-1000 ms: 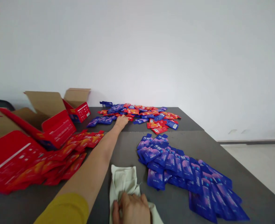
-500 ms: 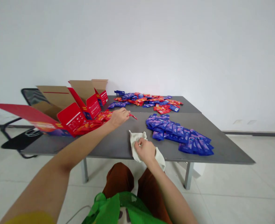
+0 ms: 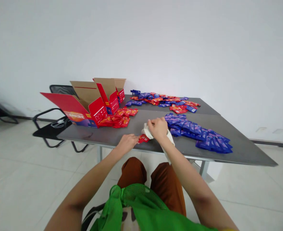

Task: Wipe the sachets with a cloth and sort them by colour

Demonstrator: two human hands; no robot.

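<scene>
Near the table's front edge, my left hand (image 3: 127, 143) pinches the left side of a red packet (image 3: 143, 138). The packet lies flat on the dark table, its right end next to a white cloth (image 3: 147, 131). My right hand (image 3: 158, 127) is closed on that cloth, bunched under the fingers, with a tail hanging toward the table edge. Right of this hand, overlapping rows of blue-purple packets (image 3: 187, 128) spread toward the right. To the left lies a pile of red-orange packets (image 3: 118, 118), in front of the open red boxes.
Open red cartons (image 3: 83, 109) with raised brown flaps line the table's left side. A mixed heap of red and blue packets (image 3: 162, 100) covers the far part. A black chair (image 3: 51, 130) with a white cable stands left of the grey table (image 3: 237, 138).
My left hand has brought the red packet down and nearer to the table's front edge. The cloth in my right hand has moved forward beside it. The view has shifted left.
</scene>
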